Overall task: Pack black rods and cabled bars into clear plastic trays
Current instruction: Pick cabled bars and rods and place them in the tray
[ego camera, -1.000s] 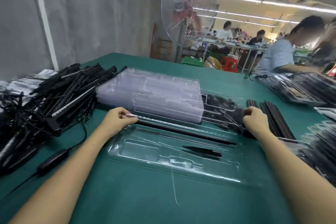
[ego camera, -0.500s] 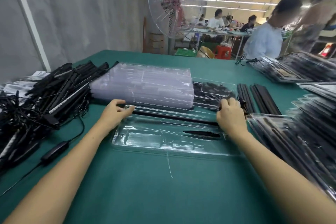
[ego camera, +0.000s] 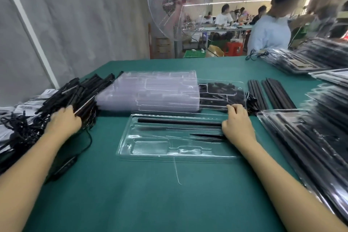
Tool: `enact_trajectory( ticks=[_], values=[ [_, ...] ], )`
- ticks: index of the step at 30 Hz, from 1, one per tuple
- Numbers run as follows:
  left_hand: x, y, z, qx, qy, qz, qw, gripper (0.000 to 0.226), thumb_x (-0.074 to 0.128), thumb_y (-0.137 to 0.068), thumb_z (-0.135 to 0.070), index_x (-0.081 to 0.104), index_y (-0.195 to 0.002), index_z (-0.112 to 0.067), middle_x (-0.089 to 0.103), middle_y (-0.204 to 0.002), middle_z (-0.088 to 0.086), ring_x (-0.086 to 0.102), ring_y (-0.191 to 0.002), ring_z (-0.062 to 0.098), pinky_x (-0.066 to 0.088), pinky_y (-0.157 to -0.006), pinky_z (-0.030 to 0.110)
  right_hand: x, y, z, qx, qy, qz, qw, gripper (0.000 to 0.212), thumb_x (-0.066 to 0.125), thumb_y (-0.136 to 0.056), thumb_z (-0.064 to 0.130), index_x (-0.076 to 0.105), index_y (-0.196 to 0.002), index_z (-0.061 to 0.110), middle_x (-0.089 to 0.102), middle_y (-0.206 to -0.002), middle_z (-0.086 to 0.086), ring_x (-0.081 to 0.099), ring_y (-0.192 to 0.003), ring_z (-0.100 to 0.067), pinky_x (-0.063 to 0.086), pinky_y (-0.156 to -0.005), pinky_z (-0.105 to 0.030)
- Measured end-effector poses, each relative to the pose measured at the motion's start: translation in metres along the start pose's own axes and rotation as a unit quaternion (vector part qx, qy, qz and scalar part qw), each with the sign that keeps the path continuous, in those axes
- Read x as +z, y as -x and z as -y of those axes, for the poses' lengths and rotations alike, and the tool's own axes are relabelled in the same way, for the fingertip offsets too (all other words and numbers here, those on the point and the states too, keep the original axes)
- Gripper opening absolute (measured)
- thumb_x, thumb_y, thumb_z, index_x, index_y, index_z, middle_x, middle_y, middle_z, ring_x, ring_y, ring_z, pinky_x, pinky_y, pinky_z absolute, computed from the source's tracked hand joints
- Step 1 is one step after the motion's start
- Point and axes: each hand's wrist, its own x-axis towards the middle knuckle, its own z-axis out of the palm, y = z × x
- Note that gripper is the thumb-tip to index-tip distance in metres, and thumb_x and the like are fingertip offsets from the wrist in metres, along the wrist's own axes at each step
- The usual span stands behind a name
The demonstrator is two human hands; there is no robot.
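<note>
Your left hand [ego camera: 64,122] lies on the bars [ego camera: 81,96], left of the tray [ego camera: 150,149]. Your right hand [ego camera: 238,126] covers one end of the crosswise rod [ego camera: 178,121]. Neither grip can be told.

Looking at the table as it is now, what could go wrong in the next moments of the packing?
1. The left hand reaches into the pile of cabled bars, whose cables look tangled; pulling one bar may drag others along.
2. Only the right hand rests on the clear tray; a snagged cable could shift it and unseat the black rod.
</note>
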Motion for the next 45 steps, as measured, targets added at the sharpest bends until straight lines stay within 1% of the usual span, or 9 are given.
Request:
enact_trajectory(
  ticks=[9,13,24,28,34,37,39,42,45],
  values=[
    [0.006,-0.007,-0.008,-0.051,-0.151,0.062,0.985,0.065,0.050,-0.089,-0.056,0.054,-0.125,-0.002,0.051,-0.130,0.026,0.050,-0.116,0.040,0.045,-0.096,0.041,-0.002,0.004,-0.003,0.002,-0.025,0.005,1.000,0.054,0.045,-0.088,0.009,0.034,-0.140,0.002,0.035,-0.141,-0.012,0.031,-0.130,-0.026,0.028,-0.105,-0.033],
    [0.004,-0.006,-0.016,-0.032,-0.150,0.065,0.986,0.055,0.043,-0.097,-0.045,0.051,-0.128,-0.001,0.045,-0.134,0.026,0.046,-0.120,0.042,0.042,-0.099,0.043,-0.002,0.004,-0.004,0.006,-0.037,0.009,0.999,0.055,0.046,-0.090,0.009,0.032,-0.142,0.003,0.033,-0.143,-0.012,0.029,-0.133,-0.025,0.027,-0.107,-0.034],
    [-0.033,-0.024,-0.017,-0.008,0.124,-0.031,0.992,0.024,0.039,-0.096,-0.001,0.055,-0.105,0.015,0.057,-0.103,0.038,0.055,-0.096,0.048,0.047,-0.084,0.049,-0.002,0.004,-0.006,0.017,-0.067,0.012,0.998,0.054,0.050,-0.089,0.007,0.037,-0.141,0.001,0.037,-0.140,-0.013,0.034,-0.128,-0.027,0.032,-0.103,-0.038],
    [-0.050,-0.016,-0.023,0.015,0.270,-0.132,0.954,0.032,0.034,-0.100,-0.017,0.054,-0.090,0.007,0.057,-0.097,0.030,0.060,-0.089,0.046,0.050,-0.079,0.054,-0.010,-0.001,-0.006,0.030,-0.142,0.006,0.989,0.039,0.053,-0.089,0.008,0.052,-0.128,0.002,0.045,-0.129,-0.013,0.039,-0.123,-0.028,0.031,-0.102,-0.036],
    [-0.093,0.003,-0.046,0.134,0.318,-0.235,0.909,0.034,0.029,-0.104,-0.028,0.051,-0.100,-0.002,0.051,-0.105,0.023,0.059,-0.090,0.027,0.047,-0.069,0.032,-0.041,-0.007,0.022,0.038,-0.233,-0.104,0.966,0.018,0.049,-0.089,0.001,0.066,-0.095,0.003,0.057,-0.100,-0.012,0.053,-0.093,-0.024,0.037,-0.080,-0.028],
    [-0.112,0.017,-0.066,0.171,0.364,-0.263,0.877,0.025,0.030,-0.104,-0.023,0.048,-0.091,-0.012,0.050,-0.093,0.011,0.060,-0.082,0.003,0.044,-0.060,0.003,-0.056,-0.010,0.071,-0.031,-0.277,-0.074,0.958,0.015,0.051,-0.090,0.003,0.065,-0.092,0.007,0.063,-0.092,-0.008,0.057,-0.086,-0.019,0.041,-0.069,-0.020],
    [-0.122,0.030,-0.086,0.197,0.417,-0.233,0.856,0.023,0.030,-0.104,-0.023,0.043,-0.089,-0.013,0.051,-0.087,0.002,0.060,-0.084,0.012,0.046,-0.061,0.002,-0.064,-0.013,0.114,-0.069,-0.383,0.037,0.920,0.014,0.056,-0.091,0.010,0.062,-0.103,0.009,0.066,-0.100,-0.007,0.062,-0.087,-0.020,0.053,-0.074,-0.026],
    [-0.125,0.057,-0.122,0.267,0.465,-0.184,0.824,0.022,0.033,-0.103,-0.022,0.044,-0.084,-0.019,0.052,-0.087,0.001,0.062,-0.082,0.008,0.052,-0.062,0.010,-0.076,-0.018,0.180,-0.065,-0.561,0.222,0.794,0.062,0.062,-0.088,0.032,0.034,-0.141,0.015,0.058,-0.116,0.002,0.062,-0.100,-0.020,0.056,-0.082,-0.036],
    [-0.121,0.082,-0.155,0.352,0.468,-0.128,0.801,0.019,0.038,-0.102,-0.019,0.046,-0.085,-0.020,0.055,-0.083,0.002,0.058,-0.076,0.003,0.047,-0.069,0.022,-0.086,-0.027,0.225,-0.037,-0.671,0.275,0.688,0.069,0.059,-0.084,0.049,0.031,-0.141,0.020,0.058,-0.116,0.000,0.058,-0.111,-0.030,0.051,-0.090,-0.049]
  ],
)
